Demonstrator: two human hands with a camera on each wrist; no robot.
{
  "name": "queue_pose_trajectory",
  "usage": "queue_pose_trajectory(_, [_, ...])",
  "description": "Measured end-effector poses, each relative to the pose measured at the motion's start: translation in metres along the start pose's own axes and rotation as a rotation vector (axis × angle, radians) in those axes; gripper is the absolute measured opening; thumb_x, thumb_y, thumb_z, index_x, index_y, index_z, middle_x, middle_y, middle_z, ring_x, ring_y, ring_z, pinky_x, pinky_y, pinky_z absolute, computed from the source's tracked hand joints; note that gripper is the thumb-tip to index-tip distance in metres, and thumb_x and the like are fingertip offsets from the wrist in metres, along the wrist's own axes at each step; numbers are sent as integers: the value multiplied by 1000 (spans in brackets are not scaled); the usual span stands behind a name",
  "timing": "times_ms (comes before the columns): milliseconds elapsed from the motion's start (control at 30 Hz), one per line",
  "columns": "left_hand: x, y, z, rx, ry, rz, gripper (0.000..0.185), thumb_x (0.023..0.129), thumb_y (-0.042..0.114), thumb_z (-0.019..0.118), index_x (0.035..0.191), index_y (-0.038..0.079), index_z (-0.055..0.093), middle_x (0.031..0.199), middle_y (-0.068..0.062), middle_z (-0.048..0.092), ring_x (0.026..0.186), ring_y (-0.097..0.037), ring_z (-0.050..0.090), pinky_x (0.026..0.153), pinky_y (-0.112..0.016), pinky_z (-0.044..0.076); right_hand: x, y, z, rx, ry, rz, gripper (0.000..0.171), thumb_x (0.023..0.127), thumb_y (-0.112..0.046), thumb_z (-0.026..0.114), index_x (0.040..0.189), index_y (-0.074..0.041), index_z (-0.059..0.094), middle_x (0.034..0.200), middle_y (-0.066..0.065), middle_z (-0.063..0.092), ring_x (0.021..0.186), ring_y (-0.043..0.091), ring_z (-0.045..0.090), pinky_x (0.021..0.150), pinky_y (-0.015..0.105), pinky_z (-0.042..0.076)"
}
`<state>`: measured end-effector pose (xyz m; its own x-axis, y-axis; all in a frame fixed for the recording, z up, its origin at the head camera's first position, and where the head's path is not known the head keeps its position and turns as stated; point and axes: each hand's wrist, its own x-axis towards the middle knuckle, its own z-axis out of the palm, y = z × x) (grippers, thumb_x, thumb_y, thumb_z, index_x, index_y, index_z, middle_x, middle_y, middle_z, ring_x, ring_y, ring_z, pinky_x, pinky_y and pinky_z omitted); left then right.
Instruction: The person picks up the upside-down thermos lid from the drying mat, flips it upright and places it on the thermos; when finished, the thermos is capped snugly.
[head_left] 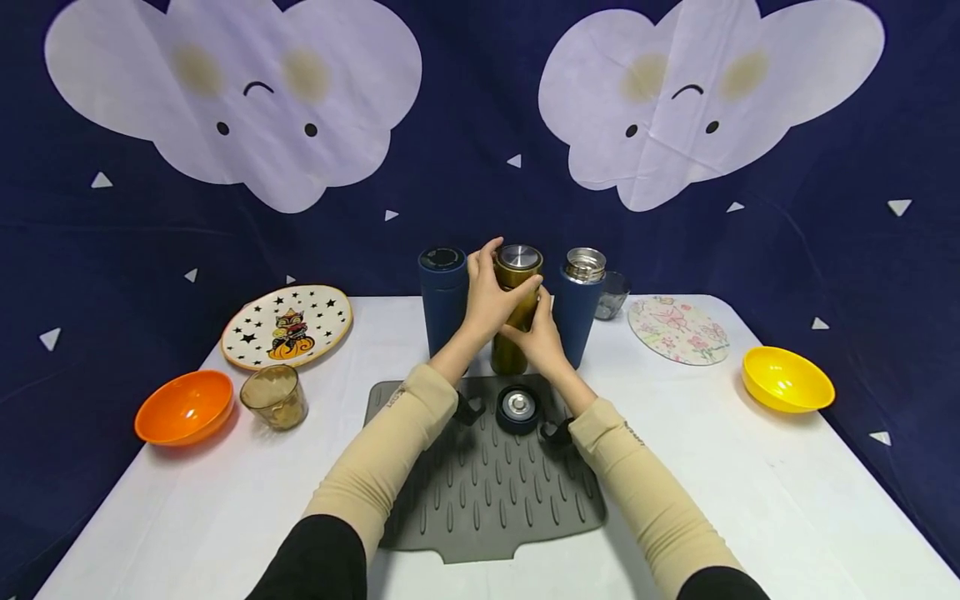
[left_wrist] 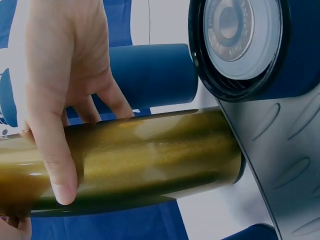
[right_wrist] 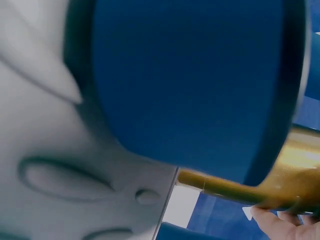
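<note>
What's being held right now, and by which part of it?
The gold vacuum flask: the left hand and right hand both grip its upper body, below the lid.

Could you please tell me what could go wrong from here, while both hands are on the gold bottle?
The right hand grips the gold bottle right beside the open blue bottle, so a sideways move might tip that one.
The upturned lid lies loose on the gray mat between the wrists; either could bump it away.
</note>
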<state>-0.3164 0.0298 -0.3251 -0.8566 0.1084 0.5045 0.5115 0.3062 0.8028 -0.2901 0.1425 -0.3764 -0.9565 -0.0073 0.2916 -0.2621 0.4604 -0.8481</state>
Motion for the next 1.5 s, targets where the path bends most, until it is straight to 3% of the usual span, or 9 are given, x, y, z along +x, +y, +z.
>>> queue_pose_trajectory(133, [1, 1, 0, 2, -14, 21, 70, 83, 28, 63, 142, 15, 28, 132, -16, 39, 113, -28, 48, 91, -42, 42, 1, 1, -1, -5, 12, -16, 88, 83, -21, 69, 145, -9, 7, 145, 23, 25, 131, 36, 32, 103, 49, 29])
queue_pose_trajectory(267, [0, 1, -1, -19, -48, -3, 70, 83, 28, 55, 145, 19, 23, 139, -12, 39, 117, -27, 47, 93, -46, 40, 2, 2, -1, -10, 18, -28, 87, 83, -20, 70, 144, -8, 9, 142, 23, 29, 128, 36, 35, 102, 49, 30])
queue_pose_trajectory(500, [-1, 3, 0, 30, -3, -6, 76, 81, 35, 69, 143, 17, 28, 133, -13, 34, 112, -29, 49, 91, -47, 41, 1, 1, -1, -14, 3, -7, 88, 84, -24, 68, 145, -10, 7, 147, 21, 23, 132, 35, 30, 104, 49, 28])
queue_pose_trajectory(733, [0, 0, -3, 3, -80, 14, 70, 82, 29, 53, 144, 15, 23, 137, -16, 41, 112, -31, 51, 90, -46, 42, 0, 2, -1, 2, 17, -36, 88, 82, -21, 70, 144, -9, 9, 140, 23, 32, 127, 35, 37, 102, 49, 31])
queue_pose_trajectory(967, [-4, 2, 1, 68, -35, -18, 77, 82, 32, 68, 145, 19, 24, 135, -13, 30, 110, -31, 49, 90, -50, 40, 0, 6, -2, -1, -25, -25, 88, 85, -20, 67, 146, -8, 4, 148, 21, 21, 135, 34, 26, 106, 49, 25])
queue_pose_trajectory(1200, [-3, 0, -3, 14, -79, 0, 71, 82, 23, 55, 145, 20, 22, 140, -12, 36, 112, -30, 50, 90, -47, 42, 1, 5, -5, 15, -36, -52, 90, 85, -22, 68, 146, -10, 4, 144, 22, 27, 131, 35, 33, 103, 50, 30])
queue_pose_trajectory(1367, [-4, -1, -2, 17, -59, 7, 75, 83, 30, 65, 145, 19, 24, 137, -13, 32, 116, -28, 45, 95, -43, 40, 2, 6, -6, 28, -57, -43, 91, 86, -22, 66, 147, -10, 1, 149, 20, 19, 136, 32, 24, 107, 48, 25])
queue_pose_trajectory(1500, [-4, -2, -1, 33, -34, 37, 76, 82, 26, 69, 144, 15, 26, 131, -16, 35, 112, -29, 47, 94, -41, 41, 4, 10, -6, 83, -69, -81, 90, 85, -19, 66, 147, -9, 1, 149, 20, 18, 136, 33, 22, 107, 49, 24])
